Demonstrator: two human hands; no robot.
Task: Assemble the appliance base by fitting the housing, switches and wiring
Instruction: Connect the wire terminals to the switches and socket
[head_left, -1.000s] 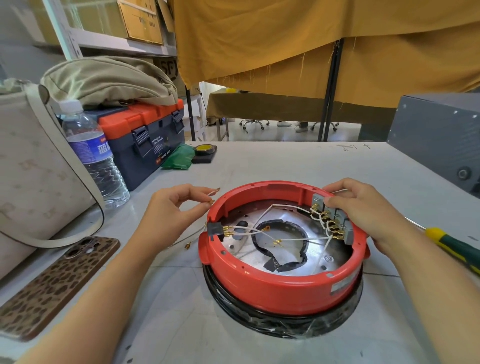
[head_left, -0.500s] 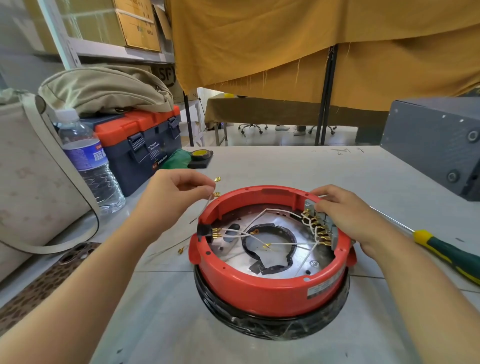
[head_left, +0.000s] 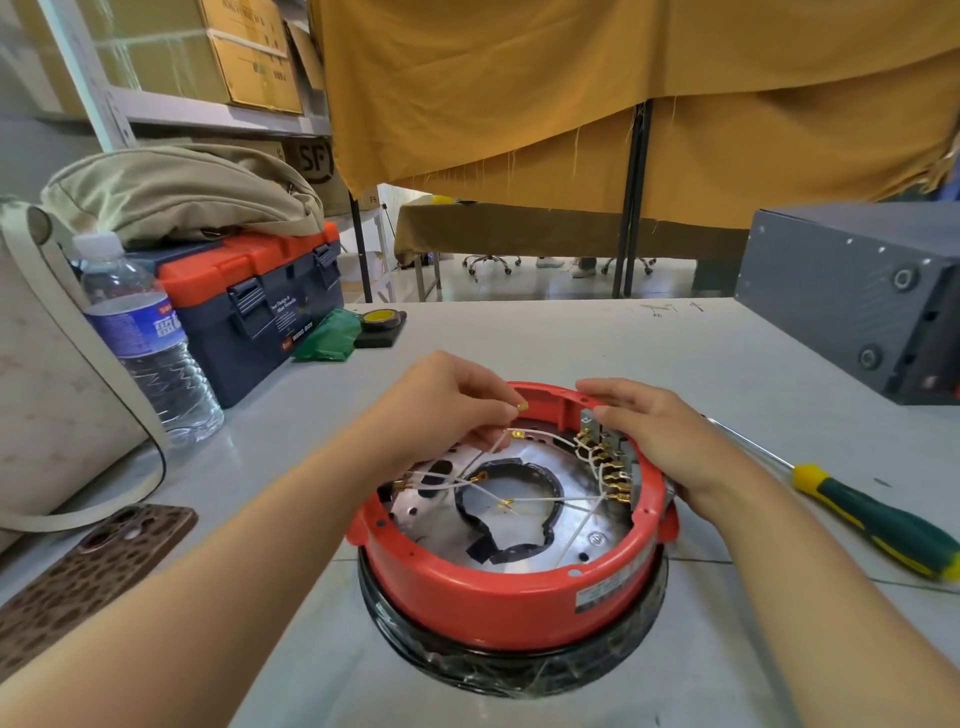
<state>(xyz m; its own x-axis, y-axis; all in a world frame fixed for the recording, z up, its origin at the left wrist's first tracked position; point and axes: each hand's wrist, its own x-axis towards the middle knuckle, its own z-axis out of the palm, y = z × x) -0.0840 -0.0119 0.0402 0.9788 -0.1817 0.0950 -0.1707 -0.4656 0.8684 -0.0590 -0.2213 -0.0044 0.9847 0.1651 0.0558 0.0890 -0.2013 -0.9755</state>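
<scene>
In the head view, the red housing sat open side up on a black plastic-wrapped ring on the grey table, near the middle of the scene. The left hand reached in from the near left, forearm angled across the rim, thumb and forefinger pinching a brass terminal on the end of a white wire above the far part of the housing. The right hand came from the near right and lay palm down over the right rim, fingers nearly straight, covering the row of switches with their brass connectors. More white wires crossed the silver plate inside. A green and yellow screwdriver lay right of the housing. Far left stood a water bottle, an orange and blue toolbox and a beige bag; a leopard-print phone lay near left.
</scene>
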